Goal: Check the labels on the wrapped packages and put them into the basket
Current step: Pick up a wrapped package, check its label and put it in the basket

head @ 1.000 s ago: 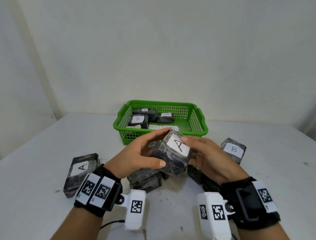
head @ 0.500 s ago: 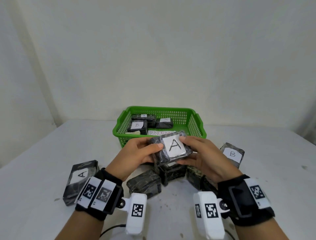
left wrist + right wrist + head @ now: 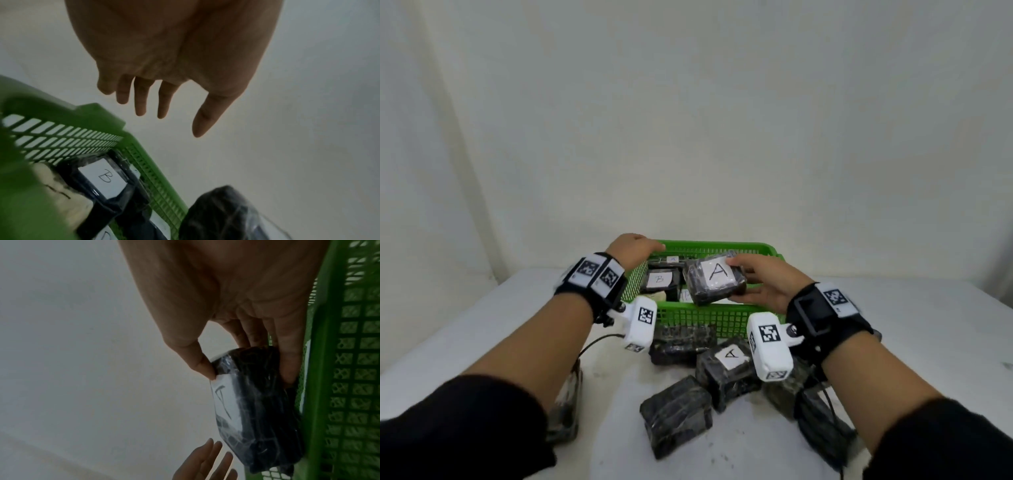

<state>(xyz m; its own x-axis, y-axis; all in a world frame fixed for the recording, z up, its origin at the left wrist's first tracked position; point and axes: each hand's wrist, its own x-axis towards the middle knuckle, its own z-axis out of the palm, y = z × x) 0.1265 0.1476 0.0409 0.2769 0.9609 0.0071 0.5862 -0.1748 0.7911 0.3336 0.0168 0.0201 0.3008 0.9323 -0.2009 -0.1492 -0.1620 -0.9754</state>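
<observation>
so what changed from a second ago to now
The left hand let go of the A package and opened over the basket rim. The right hand alone carried it forward over the basket. The B package inside stayed put.

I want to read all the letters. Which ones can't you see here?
- Back package in the basket: head view, label too small.
- Front package on the table: no label visible on its upper faces.
- Held package: right wrist view, label side-on, right hand thumb covers its corner.
</observation>
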